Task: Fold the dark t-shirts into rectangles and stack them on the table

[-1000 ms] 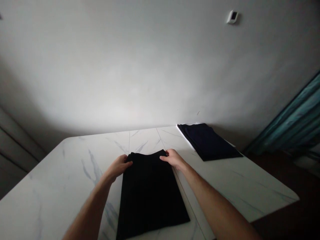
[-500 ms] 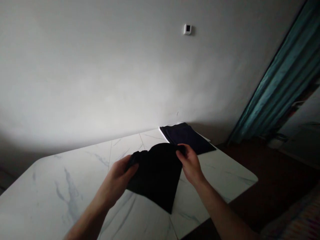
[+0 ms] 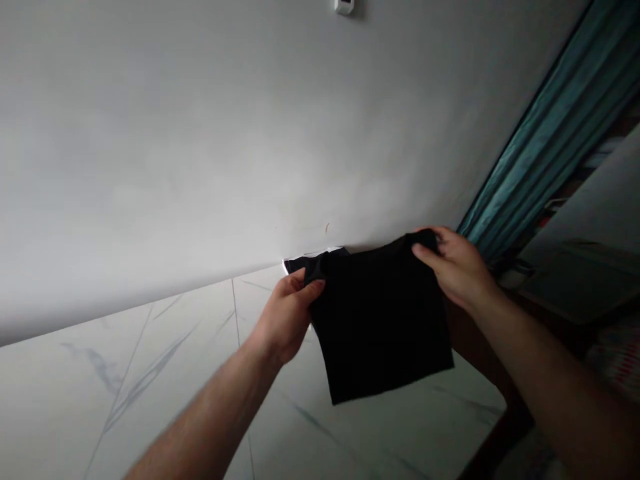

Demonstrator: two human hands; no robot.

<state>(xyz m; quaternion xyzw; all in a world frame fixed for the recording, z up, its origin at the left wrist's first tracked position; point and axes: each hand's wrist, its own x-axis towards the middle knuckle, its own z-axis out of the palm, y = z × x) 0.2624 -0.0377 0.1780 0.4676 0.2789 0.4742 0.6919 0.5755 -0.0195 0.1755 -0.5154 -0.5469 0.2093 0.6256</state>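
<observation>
A black piece of cloth [image 3: 383,323] hangs between my two hands, stretched out along its upper edge. My left hand [image 3: 290,307] pinches its upper left corner, thumb on the near side. At the upper right corner, my right hand [image 3: 453,263] grips the fabric, thumb in front and fingers behind. The cloth's lower edge hangs loose over the table. Behind it, mostly hidden, lies a pile of dark folded cloth [image 3: 296,265] with a white edge, close to the wall.
The white marble-patterned table [image 3: 165,393] runs along a pale wall [image 3: 200,133]. A small white device [image 3: 344,7] is fixed high on the wall. To the right hangs a teal curtain [image 3: 530,133], with a dark floor area below it.
Both hands have moved right with the black cloth, which now hangs flatter and covers most of the dark pile. The view has shifted to the right and down.
</observation>
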